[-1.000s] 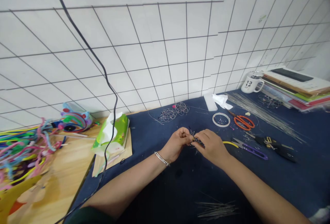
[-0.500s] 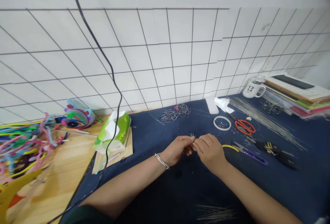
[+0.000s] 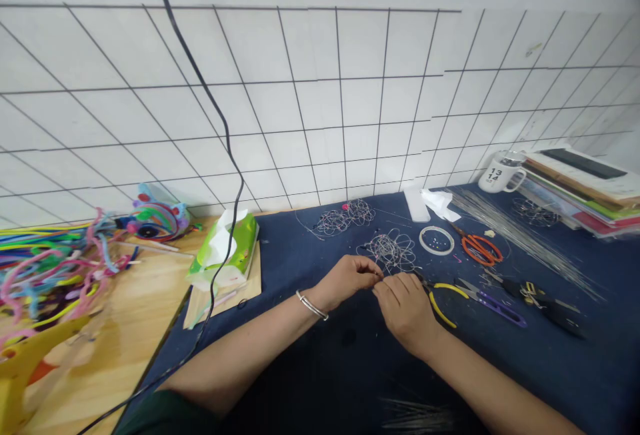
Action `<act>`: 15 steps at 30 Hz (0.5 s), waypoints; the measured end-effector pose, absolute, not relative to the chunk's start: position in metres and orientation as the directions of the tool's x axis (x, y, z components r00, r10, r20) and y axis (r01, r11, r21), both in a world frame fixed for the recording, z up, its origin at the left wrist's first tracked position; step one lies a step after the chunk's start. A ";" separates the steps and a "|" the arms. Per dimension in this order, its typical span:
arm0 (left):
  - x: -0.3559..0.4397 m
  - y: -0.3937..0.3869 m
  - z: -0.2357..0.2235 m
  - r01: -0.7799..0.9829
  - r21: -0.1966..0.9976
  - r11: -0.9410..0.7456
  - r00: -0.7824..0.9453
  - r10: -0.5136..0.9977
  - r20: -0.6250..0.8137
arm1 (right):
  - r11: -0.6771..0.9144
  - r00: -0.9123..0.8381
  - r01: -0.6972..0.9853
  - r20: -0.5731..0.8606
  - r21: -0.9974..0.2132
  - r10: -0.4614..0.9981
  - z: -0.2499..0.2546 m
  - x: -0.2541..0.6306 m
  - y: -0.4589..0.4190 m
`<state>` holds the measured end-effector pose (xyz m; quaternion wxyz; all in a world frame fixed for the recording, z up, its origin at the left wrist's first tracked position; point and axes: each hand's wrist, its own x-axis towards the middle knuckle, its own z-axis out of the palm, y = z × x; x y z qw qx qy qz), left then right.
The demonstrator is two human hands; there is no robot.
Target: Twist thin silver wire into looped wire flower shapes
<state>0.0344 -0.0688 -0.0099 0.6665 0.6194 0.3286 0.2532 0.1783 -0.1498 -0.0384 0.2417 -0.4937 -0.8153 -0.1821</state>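
My left hand [image 3: 350,281], with a silver bangle at the wrist, is closed in a pinch. My right hand [image 3: 407,308] meets it fingertip to fingertip, its fingers also bent shut. Directly beyond the fingers spreads a looped wire bundle [image 3: 393,249], thin and silvery; its near end disappears among my fingertips. Exactly how each finger grips the wire is hidden. Right of my right hand lie pliers with yellow handles [image 3: 443,305], partly covered by that hand. Purple thread snips [image 3: 493,301] rest beside them.
Orange-handled scissors [image 3: 481,248], a white ring [image 3: 437,240] with small beads inside, and black cutters [image 3: 545,305] lie on the right. Straight wires [image 3: 525,241] stretch behind them. Another wire coil [image 3: 345,217] sits near the wall. A tissue pack [image 3: 227,248] and black cable [image 3: 227,148] are left.
The looped wire bundle now shows spread out beyond my fingers, where before only short ends showed. Both hands stay together. More of the yellow-handled pliers is visible as the view shifts slightly.
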 end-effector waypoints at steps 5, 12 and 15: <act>0.041 -0.071 -0.020 0.078 0.993 0.084 0.605 0.788 -0.114 | 0.528 -0.488 0.845 0.529 0.087 0.694 -0.041 0.171 -0.154; 0.044 -0.072 -0.025 0.064 0.997 -0.042 0.668 0.744 -0.012 | 0.594 -0.528 0.802 0.533 0.058 0.661 -0.052 0.162 -0.158; 0.041 -0.067 -0.023 0.089 0.986 -0.141 0.741 0.671 0.029 | 0.536 -0.457 0.844 0.550 0.020 0.699 -0.046 0.171 -0.153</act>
